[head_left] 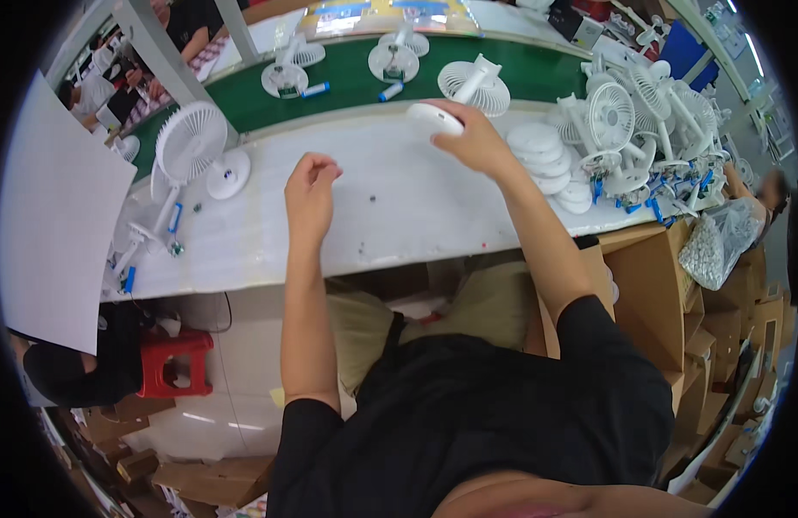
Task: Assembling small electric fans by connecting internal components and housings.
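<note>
My right hand [476,142] grips a white round fan base [435,119] by its edge, above the far part of the white worktable [399,224]. Just beyond it lies a white fan [474,86] with its grille and stem showing; whether the base is joined to it I cannot tell. My left hand [311,186] is raised over the middle of the table with its fingers curled in. Anything between those fingers is too small or hidden to make out. A small dark piece [373,198] rests on the table between my hands.
White round discs [537,151] are stacked at the right beside a heap of fans [610,116] with blue cylinders. More fans stand at left [192,142] and on the green belt [347,69]. Cardboard boxes [645,276], a filled plastic bag [718,242] and a red stool [176,363] are nearby.
</note>
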The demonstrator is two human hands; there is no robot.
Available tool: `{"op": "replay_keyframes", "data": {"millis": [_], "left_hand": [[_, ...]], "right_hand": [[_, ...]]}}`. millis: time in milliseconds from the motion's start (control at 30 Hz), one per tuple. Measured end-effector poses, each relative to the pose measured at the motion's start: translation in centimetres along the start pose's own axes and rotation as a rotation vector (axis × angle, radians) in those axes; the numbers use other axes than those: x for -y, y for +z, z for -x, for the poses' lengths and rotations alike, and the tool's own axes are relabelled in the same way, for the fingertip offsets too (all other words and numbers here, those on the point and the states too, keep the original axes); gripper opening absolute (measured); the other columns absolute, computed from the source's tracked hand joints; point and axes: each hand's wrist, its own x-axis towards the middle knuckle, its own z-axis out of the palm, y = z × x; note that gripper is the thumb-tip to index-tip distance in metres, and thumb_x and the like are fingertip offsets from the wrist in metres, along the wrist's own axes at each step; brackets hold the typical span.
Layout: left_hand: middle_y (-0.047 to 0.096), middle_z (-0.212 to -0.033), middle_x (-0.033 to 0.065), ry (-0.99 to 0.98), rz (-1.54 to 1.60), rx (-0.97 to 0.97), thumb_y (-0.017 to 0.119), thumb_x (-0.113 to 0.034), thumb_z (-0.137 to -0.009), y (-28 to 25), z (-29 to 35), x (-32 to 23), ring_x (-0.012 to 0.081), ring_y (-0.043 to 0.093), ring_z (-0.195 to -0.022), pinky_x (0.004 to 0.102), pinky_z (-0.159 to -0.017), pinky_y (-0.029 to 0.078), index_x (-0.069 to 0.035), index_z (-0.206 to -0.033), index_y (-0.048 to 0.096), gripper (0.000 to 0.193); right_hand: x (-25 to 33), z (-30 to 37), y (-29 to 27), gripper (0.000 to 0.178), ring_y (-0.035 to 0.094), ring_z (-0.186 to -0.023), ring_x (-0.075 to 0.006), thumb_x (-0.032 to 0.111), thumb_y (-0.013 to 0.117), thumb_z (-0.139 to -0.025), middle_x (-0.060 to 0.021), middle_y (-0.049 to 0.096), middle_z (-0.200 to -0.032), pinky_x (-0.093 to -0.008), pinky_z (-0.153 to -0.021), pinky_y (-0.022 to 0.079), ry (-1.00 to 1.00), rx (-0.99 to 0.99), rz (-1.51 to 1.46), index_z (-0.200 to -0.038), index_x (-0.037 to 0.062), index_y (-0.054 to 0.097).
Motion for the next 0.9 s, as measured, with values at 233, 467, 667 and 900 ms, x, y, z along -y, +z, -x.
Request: {"op": "replay_keyframes", "data": {"millis": [233, 467, 667, 900], "left_hand": [[0.064, -0.087, 0.0099, -0.114, -0.827, -0.014, 0.050, -0.019, -0.086, -5.4, -8.4, 6.5, 0.0262, 0.058, -0.071, 0.0360, -0.065, 0.046, -0.004, -0.092, 0.058, 0.018], [0.064, -0.083, 0.0115, -0.005, -1.194, -0.114, 0.051, -0.019, -0.085, -4.3, -9.0, 8.9, 0.0320, 0.060, -0.072, 0.0403, -0.065, 0.047, -0.006, -0.091, 0.056, 0.015], [0.062, -0.080, 0.0123, -0.016, -1.173, -0.100, 0.051, -0.019, -0.085, -4.1, -9.8, 8.4, 0.0342, 0.060, -0.071, 0.0426, -0.065, 0.047, -0.007, -0.090, 0.054, 0.014], [0.063, -0.082, 0.0131, -0.058, -1.187, -0.111, 0.050, -0.021, -0.085, -4.0, -9.7, 8.9, 0.0358, 0.060, -0.071, 0.0445, -0.065, 0.047, -0.007, -0.090, 0.054, 0.015]], "right_hand": [[-9.1, -13.9, -6.0, 0.047, 0.063, -0.101, -0.0334, 0.013, 0.069, -0.075, -0.0145, 0.067, -0.112, -0.0382, -0.089, 0.050, 0.170, -0.132, 0.642, -0.122, 0.0110, 0.065], [-8.4, -17.4, -0.6, 0.043, 0.061, -0.099, -0.0380, 0.023, 0.071, -0.078, -0.0181, 0.062, -0.111, -0.0419, -0.087, 0.050, -0.068, -0.636, 1.102, -0.118, 0.0108, 0.066], [-8.2, -23.6, 7.8, 0.039, 0.057, -0.095, -0.0406, 0.023, 0.067, -0.080, -0.0189, 0.053, -0.116, -0.0520, -0.078, 0.049, 0.132, -0.333, 0.503, -0.118, 0.0145, 0.065], [-5.0, -27.2, 19.4, 0.025, 0.058, -0.089, -0.0386, 0.021, 0.066, -0.081, -0.0196, 0.059, -0.102, -0.0503, -0.073, 0.049, -0.032, -0.335, 0.272, -0.102, 0.0077, 0.067]]}}
